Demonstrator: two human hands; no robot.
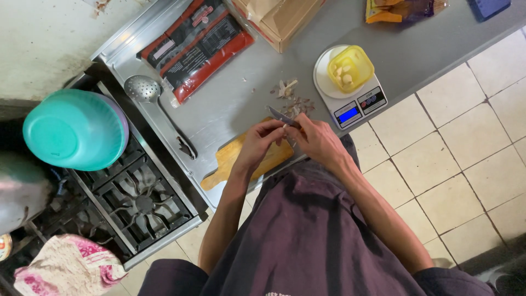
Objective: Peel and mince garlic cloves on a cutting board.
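**Peeling a garlic clove over the cutting board**

While both hands meet above the wooden cutting board (241,159), a small pale garlic clove (285,127) sits pinched between them, too small to make out in detail. The left hand (257,143) is curled closed around the clove with its fingertips. The right hand (316,140) is closed around the handle of a small knife (281,117), whose blade points away toward the far left, its edge right at the clove.

Just beyond the hands, a loose scatter of papery garlic skins (292,97) lies on the steel worktop (394,52). To the right of that scatter stands a white kitchen scale (356,104), and on its platform rests a yellow plastic container (350,68) with several pale peeled cloves inside.

Judging from this grip, the peeling would go best with short, shallow strokes, the blade lifting only the skin and the thumb steadying the clove, both hands kept over the board so that scraps drop there.

Farther left on the worktop lie a slotted metal ladle (143,89) and two red and black flat packets (194,44); a cardboard box (279,19) sits at the far edge. Left of the worktop is a gas stove (137,203) with a turquoise bowl (74,129) upside down on it, and a pink and white cloth (68,268) lies at its near corner.
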